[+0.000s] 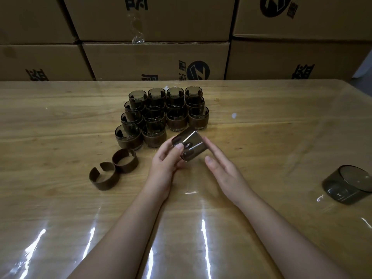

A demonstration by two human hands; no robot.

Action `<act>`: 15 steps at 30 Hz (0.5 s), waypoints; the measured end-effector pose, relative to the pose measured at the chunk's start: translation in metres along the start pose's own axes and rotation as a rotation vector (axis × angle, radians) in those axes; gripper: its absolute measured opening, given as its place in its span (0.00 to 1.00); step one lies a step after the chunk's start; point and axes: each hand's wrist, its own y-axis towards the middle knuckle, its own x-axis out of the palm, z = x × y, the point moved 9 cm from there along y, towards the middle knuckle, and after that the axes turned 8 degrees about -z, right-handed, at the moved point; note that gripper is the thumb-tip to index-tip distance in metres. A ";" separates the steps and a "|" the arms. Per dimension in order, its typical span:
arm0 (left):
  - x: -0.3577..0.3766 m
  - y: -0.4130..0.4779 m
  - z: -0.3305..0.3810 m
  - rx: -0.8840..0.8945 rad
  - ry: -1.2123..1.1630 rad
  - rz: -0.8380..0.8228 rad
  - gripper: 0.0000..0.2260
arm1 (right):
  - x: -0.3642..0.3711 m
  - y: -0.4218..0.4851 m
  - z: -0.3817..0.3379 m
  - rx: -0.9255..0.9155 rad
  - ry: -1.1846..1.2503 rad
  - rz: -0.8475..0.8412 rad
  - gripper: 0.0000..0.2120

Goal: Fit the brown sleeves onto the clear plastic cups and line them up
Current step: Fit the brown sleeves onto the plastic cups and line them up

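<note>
Our left hand (168, 158) grips a bare cup (189, 147) near the sleeved rows (161, 115); our right hand (219, 164) lies open beside it. Tilted, it could slip and topple them.

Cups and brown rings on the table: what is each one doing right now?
Smoky clear plastic cup in the hands: tilted, bare, gripped by left hand.
Right hand: open, beside it.
Sleeved cups: upright, in rows.
Two brown split sleeves: loose, empty.
Lone cup at right: bare, tipped over.

Wooden table (60, 121) carries sleeved cups (161, 113), loose sleeves (112, 171)
</note>
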 end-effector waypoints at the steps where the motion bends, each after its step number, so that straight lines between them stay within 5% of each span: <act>1: -0.002 0.000 -0.001 0.002 -0.019 0.014 0.16 | 0.000 0.000 -0.001 0.002 -0.007 -0.006 0.26; 15: -0.003 -0.001 0.005 0.130 0.181 0.100 0.21 | -0.003 -0.002 -0.008 -0.054 -0.116 0.052 0.22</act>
